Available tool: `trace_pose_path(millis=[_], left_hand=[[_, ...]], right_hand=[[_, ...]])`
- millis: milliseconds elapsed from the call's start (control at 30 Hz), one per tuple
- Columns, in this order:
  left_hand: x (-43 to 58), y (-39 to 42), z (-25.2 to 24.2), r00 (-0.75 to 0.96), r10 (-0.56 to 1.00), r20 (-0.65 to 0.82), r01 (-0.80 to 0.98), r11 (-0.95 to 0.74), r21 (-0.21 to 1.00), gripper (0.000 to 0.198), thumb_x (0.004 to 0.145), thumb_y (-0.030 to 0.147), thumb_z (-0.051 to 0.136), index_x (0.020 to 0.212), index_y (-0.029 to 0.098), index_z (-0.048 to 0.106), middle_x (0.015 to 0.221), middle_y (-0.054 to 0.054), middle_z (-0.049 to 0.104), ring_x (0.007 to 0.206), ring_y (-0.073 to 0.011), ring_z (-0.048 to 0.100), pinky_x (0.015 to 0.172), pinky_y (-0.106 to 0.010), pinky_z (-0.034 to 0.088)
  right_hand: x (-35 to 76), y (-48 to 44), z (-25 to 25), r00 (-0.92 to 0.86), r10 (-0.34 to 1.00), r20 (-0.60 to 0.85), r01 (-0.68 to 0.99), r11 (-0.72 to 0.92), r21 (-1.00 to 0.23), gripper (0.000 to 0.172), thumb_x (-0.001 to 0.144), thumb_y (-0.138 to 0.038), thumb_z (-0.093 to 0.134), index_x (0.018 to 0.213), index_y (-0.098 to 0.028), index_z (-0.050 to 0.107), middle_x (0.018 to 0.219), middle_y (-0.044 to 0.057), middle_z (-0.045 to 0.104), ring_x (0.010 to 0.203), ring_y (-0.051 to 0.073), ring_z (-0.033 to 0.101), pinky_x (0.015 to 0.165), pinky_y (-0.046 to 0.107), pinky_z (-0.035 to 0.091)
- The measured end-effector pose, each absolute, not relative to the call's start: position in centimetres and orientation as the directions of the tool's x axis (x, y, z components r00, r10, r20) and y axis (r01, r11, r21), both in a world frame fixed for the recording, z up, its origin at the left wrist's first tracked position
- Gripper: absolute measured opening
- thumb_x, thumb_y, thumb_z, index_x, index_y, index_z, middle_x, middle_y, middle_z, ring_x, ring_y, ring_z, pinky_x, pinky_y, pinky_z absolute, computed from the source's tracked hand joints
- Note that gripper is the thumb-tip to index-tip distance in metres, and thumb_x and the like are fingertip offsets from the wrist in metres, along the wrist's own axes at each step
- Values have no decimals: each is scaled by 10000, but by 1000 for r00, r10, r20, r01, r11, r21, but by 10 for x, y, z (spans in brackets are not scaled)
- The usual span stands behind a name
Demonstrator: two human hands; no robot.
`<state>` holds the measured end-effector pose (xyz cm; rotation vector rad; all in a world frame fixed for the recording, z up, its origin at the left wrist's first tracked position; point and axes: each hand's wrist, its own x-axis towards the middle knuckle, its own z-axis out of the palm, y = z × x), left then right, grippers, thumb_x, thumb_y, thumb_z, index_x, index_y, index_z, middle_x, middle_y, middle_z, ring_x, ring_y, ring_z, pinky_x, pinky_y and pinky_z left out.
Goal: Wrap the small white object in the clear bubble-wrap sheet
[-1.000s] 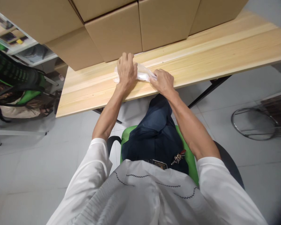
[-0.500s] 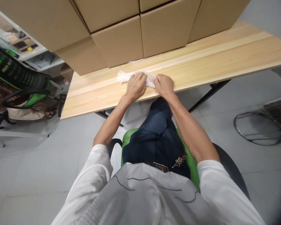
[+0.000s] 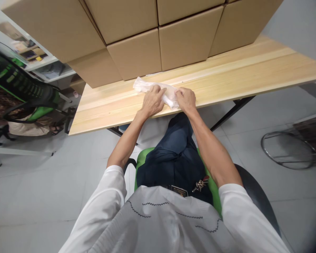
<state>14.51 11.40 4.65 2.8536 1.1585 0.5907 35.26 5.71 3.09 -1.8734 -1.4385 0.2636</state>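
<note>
Two hands are laid on a crumpled white plastic bag (image 3: 158,90) near the middle of the frame, a bit above centre. The bag is stretched out flat-ish on the light wooden desk (image 3: 226,75), with its left end poking out free toward the upper left and its right end tucked between the hands. The left hand (image 3: 152,102) is pressed palm down on the middle of the bag, fingers loosely spread and pointing up and to the right. The right hand (image 3: 186,100) is curled at the bag's right end, and the plastic looks pinched there between thumb and fingers, though the exact grip is partly hidden by the knuckles. The hands are kept just beside each other, with only a short bit of bag showing between them.

A stack of brown cardboard boxes (image 3: 134,52) is seen along the top of the frame, sitting on the far part of the desk, and the bag's left end is just short of the nearest box. Lower down, dark blue trousers (image 3: 173,154) and a green chair seat (image 3: 142,158) are visible under the forearms, with white sleeves at the bottom. A bunch of keys (image 3: 200,184) hangs at the waist. A round metal stool frame (image 3: 287,151) is over at the right edge on the grey floor.
</note>
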Motion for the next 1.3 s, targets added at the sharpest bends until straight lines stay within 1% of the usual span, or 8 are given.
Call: trace_pose_path(millis=[267,400,633,867,933,1067,1167,1300], left_hand=[[133,117,37,635,679,368,672,-721,171,413,1017,219,628,1423,275,678,1696,-218,646,1544,-413,621,1229,-600,600],[128,119,34,635,687,354,669,-718,193,418,994,167,589,1397,253,663,1539,-220,716,1455,-399,670,1245,-565,585],[115,133,22,652,635,416,490,-770,408,460,898,115,565,1329,238,666,1466,-196,765,1401,-378,710,1267,-566,568],[113,131,31,557,749,358,462,-638,617,282,942,150,555,1169,242,695,1391,-131,811,1329,-324,750,1223,-524,605],[116,131,33,513,777,366,507,-618,600,124,1052,229,562,1080,241,682,1274,-141,808,1238,-328,756,1169,-520,616],[122,135,31,482,802,354,605,-596,527,214,1147,355,579,990,237,664,1178,-150,807,1180,-331,751,1146,-514,607],[123,139,28,537,782,317,613,-619,491,152,1096,306,616,1098,207,731,1243,-159,830,1236,-338,758,1175,-506,607],[122,142,23,585,749,312,584,-656,479,460,1050,278,625,1478,150,734,1518,-188,798,1426,-358,734,1296,-513,575]], right_hand=[[357,57,26,439,835,332,683,-70,-727,288,1081,-318,470,794,-306,490,802,61,637,876,296,653,822,402,498],[359,58,21,478,800,362,655,-50,-754,296,1089,-306,453,794,-313,441,771,33,546,843,278,611,812,396,502],[359,62,16,552,743,380,524,46,-851,402,1080,-296,569,732,-310,368,689,-41,338,742,204,444,807,352,471],[361,63,14,548,748,374,548,16,-836,239,1103,-278,523,876,-282,598,839,3,650,895,249,663,960,382,564],[363,62,13,516,778,358,583,-12,-812,237,1120,-273,499,1056,-250,727,972,49,765,992,274,742,1017,400,592],[361,51,17,385,875,292,737,-102,-668,455,1176,-370,576,1551,-178,746,1170,136,866,1159,356,818,1096,466,627],[354,39,26,276,916,292,861,-100,-499,619,1181,-464,653,1736,-189,653,1433,204,863,1341,434,799,1124,507,632],[346,29,46,250,953,171,926,-184,-329,477,1240,-379,520,1595,-168,758,1441,240,863,1351,448,801,1094,476,614]])
